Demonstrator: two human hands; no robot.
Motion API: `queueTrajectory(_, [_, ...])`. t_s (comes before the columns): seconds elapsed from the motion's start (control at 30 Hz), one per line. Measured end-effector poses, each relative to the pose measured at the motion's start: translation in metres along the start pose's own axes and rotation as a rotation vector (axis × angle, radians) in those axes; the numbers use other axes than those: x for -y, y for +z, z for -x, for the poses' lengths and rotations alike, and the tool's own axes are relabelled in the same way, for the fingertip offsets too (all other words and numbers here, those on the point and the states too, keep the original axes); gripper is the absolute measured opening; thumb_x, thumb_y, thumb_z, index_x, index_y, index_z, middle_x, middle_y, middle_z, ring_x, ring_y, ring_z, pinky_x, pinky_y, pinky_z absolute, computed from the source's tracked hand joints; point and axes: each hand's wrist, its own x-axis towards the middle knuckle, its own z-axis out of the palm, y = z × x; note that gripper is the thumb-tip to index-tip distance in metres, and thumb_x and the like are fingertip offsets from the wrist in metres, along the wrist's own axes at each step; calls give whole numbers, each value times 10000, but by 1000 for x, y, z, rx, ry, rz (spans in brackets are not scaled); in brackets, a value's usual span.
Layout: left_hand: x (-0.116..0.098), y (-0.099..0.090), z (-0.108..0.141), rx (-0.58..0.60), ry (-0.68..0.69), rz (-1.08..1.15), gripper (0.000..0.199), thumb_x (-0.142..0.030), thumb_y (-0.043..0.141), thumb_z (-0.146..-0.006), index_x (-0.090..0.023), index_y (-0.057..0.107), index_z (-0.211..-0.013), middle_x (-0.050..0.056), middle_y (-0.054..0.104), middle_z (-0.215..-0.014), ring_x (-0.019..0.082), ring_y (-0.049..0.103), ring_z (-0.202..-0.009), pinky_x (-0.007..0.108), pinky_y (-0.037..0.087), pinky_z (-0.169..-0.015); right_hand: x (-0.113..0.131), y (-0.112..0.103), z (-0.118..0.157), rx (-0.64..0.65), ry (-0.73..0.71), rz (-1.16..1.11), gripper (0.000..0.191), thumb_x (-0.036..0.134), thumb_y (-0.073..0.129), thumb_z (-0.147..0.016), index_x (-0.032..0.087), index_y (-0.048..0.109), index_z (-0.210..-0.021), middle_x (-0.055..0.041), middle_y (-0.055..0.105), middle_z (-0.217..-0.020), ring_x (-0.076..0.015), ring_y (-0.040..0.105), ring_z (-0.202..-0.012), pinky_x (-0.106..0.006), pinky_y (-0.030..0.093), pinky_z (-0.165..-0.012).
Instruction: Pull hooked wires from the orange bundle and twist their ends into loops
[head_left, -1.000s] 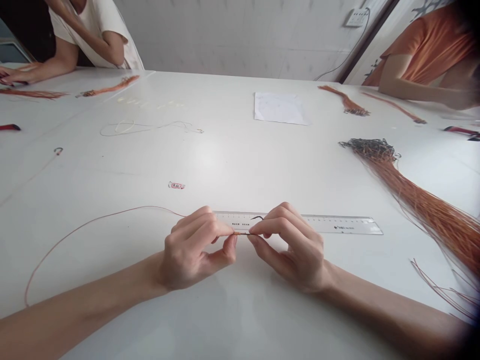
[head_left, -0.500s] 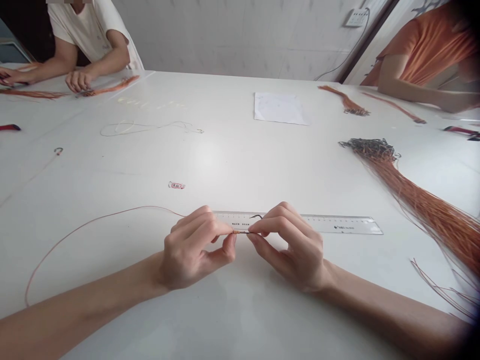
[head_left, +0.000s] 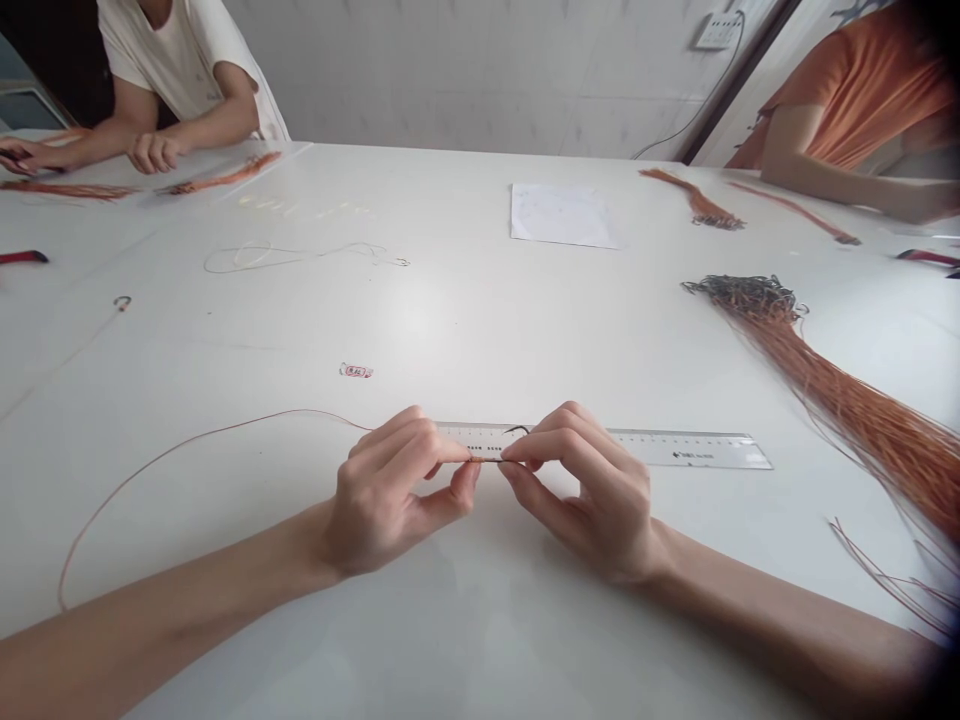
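Observation:
A dark fish hook (head_left: 517, 430) is stretched between my two hands, just in front of a clear ruler (head_left: 705, 450). My right hand (head_left: 592, 490) pinches the hook's shank, and the curved point shows above the fingers. My left hand (head_left: 401, 490) pinches the other end, where reddish-brown line is wound on the shank. From behind this hand a thin reddish fishing line (head_left: 187, 440) loops out to the left over the table. Fingers hide part of the shank.
A large bundle of hooks with orange line (head_left: 810, 370) lies at the right. A small printed wrapper (head_left: 355, 370), a white paper (head_left: 562, 215) and a loose hook (head_left: 122, 303) lie on the white table (head_left: 450, 320). Two other people sit across it, at left and right.
Hardly anything differs. The whole view has shifted slightly, and both hands keep their pinch on the hook.

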Motion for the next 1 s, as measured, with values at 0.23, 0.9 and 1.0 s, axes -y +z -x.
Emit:
queueTrajectory(0.23, [0, 1, 1, -7, 3, 7, 192, 24, 554, -742, -163, 516, -724, -49, 452, -519, 75, 379, -490, 208, 340, -431, -1, 0, 0, 7, 3, -9, 148, 31, 557, -781, 176, 527, -796, 11, 525, -612, -104, 477, -559, -257, 419, -513])
queueTrajectory(0.9, [132, -124, -45, 338, -813, -592, 48, -214, 627, -703, -180, 659, -707, 14, 685, -757, 154, 607, -682, 235, 444, -631, -11, -5, 6, 258, 55, -293, 184, 60, 442, -818, 205, 545, -865, -44, 575, -711, -166, 574, -628, -260, 469, -491])
queueTrajectory(1.0, [175, -185, -21, 181, -929, -762, 57, -133, 599, -701, -125, 647, -672, 39, 661, -637, 169, 588, -605, 240, 410, -574, -14, -8, 6, 271, 153, -275, 127, 145, 441, -856, 214, 546, -838, -35, 577, -710, -159, 577, -617, -252, 480, -505])
